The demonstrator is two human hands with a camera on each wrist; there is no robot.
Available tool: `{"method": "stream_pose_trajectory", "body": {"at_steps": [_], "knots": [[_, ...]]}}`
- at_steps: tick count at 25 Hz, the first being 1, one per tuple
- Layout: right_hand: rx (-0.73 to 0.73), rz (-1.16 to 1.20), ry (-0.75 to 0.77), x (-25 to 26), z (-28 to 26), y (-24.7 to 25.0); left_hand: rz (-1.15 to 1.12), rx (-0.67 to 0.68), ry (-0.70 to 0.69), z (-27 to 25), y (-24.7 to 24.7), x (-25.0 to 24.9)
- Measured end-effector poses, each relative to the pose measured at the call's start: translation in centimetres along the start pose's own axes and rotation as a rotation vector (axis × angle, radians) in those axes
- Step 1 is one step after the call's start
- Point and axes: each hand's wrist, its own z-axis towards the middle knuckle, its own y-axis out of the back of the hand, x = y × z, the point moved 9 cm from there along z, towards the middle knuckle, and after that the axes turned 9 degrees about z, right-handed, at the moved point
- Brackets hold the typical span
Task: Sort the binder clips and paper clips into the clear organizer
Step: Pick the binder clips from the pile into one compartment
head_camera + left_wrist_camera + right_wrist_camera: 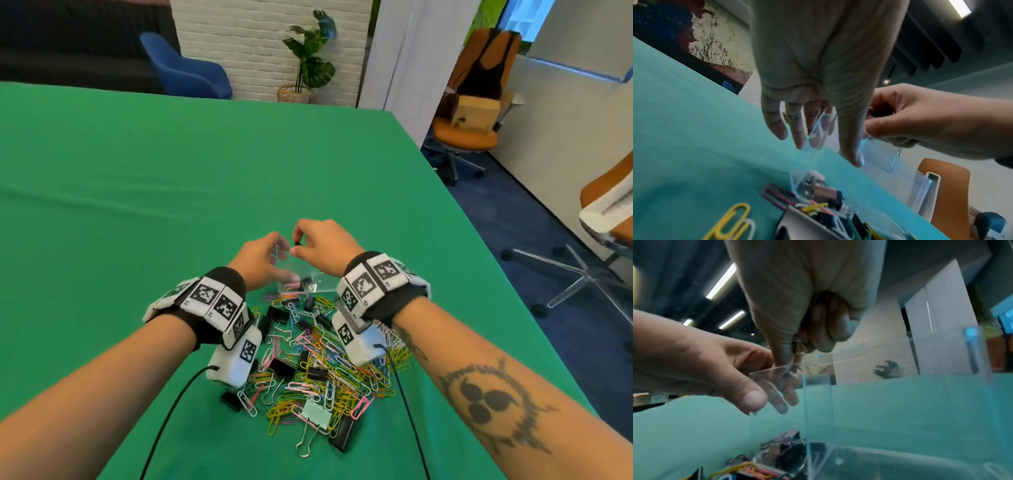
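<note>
1 clear organizer (322, 282): left hand (260, 260) grips it, right hand (322, 246) pinches binder clip (298, 243).

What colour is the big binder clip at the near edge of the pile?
The big binder clip is pale mint green; the head view shows it best.

Coloured paper clips (329, 370) and black binder clips (282, 368) lie heaped on the tabletop (137, 205), a mint binder clip (317, 414) at the near edge. Beyond stands the clear organizer (325, 287), binder clips (298, 284) in one compartment.
</note>
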Motion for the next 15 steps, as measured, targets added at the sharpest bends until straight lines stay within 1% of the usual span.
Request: {"method": "stream_pose_trajectory", "body": {"at_steps": [2, 6, 9, 12, 15], "knots": [[0.063, -0.117, 0.029, 0.3, -0.3, -0.9, -0.015, 0.027, -0.04, -0.2, -0.1, 0.1], [0.061, -0.204, 0.106, 1.3, -0.3, -0.1, -0.025, 0.049, -0.073, -0.5, 0.0, 0.0], [0.089, -0.272, 0.142, 2.0, 0.2, -1.0, -0.039, 0.086, -0.07, -0.7, -0.3, -0.4], [0.092, -0.296, 0.148, 2.1, 0.2, -1.6, -0.05, 0.102, -0.055, -0.8, -0.3, -0.3], [0.104, -0.253, 0.149, 2.0, 0.0, -1.6, -0.062, 0.11, -0.04, -0.8, -0.3, -0.1]]}}
